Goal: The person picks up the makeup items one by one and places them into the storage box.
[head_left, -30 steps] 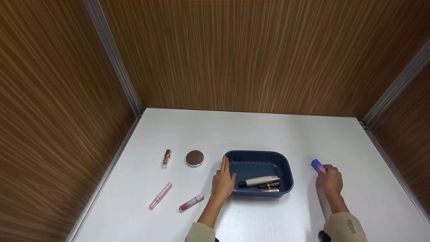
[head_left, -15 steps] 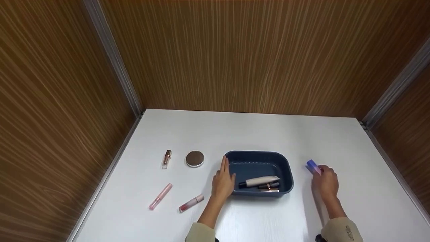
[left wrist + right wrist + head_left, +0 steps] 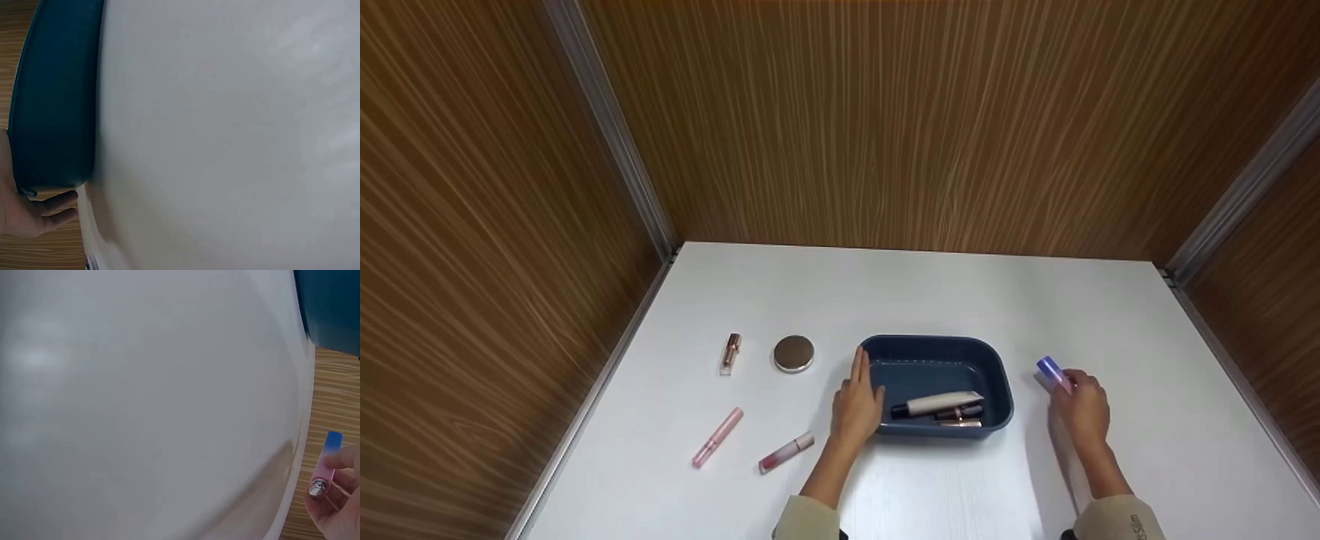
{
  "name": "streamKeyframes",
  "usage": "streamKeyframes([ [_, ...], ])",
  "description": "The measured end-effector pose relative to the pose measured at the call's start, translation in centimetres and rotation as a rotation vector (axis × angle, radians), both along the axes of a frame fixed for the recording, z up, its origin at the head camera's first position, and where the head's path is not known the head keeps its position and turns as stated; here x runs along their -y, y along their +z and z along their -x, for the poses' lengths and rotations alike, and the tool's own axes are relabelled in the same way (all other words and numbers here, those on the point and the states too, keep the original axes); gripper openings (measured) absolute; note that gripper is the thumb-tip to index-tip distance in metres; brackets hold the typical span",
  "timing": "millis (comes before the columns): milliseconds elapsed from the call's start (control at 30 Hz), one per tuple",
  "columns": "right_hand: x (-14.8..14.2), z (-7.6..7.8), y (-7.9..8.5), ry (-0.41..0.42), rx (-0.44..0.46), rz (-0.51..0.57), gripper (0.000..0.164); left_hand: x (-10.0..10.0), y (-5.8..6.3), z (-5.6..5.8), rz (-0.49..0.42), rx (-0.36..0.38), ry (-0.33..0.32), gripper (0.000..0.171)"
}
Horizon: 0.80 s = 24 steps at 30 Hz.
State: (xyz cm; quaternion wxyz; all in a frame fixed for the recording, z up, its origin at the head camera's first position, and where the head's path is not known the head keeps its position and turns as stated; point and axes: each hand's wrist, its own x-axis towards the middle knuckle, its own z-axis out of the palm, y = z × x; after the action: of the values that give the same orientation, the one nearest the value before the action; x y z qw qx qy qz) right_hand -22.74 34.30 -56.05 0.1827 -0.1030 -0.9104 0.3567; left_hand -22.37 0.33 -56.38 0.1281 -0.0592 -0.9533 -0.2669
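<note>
My right hand [image 3: 1084, 409] pinches a blue-to-pink cosmetic tube [image 3: 1050, 369] to the right of a dark blue tub [image 3: 1001, 390]. In the right wrist view the tube [image 3: 328, 458] shows a blue end and a shiny silver end, with thumb and fingers around its pink part. My left hand [image 3: 856, 409] rests against the tub's left end, fingers straight along the rim; the left wrist view shows fingers [image 3: 59, 202] at the tub's outer corner. Inside the tub lie a beige squeeze tube [image 3: 941, 403] with a black cap and dark and rose-gold lipstick tubes [image 3: 960, 413], partly covered.
Left of the tub are a round brown compact [image 3: 793, 353], a clear-ended lipstick [image 3: 730, 353], a slim pink tube [image 3: 718, 438] and a red-and-pink lip gloss tube [image 3: 786, 453]. Wood-grain panels [image 3: 915, 127] stand behind and beside the white table [image 3: 930, 292].
My right hand has moved left toward the tub with the blue-to-pink cosmetic tube. The left hand and the tub have stayed in place.
</note>
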Motion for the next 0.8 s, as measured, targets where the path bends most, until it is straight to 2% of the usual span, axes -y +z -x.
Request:
streamKeyframes([
  [300,0.7,-0.1,0.0,-0.013,-0.125,-0.044,0.021,0.0,0.0,-0.1,-0.012,0.010,-0.004,0.064],
  [800,1.4,-0.7,0.6,0.005,-0.126,-0.040,0.020,0.0,-0.1,0.1,-0.010,-0.010,0.001,0.064],
])
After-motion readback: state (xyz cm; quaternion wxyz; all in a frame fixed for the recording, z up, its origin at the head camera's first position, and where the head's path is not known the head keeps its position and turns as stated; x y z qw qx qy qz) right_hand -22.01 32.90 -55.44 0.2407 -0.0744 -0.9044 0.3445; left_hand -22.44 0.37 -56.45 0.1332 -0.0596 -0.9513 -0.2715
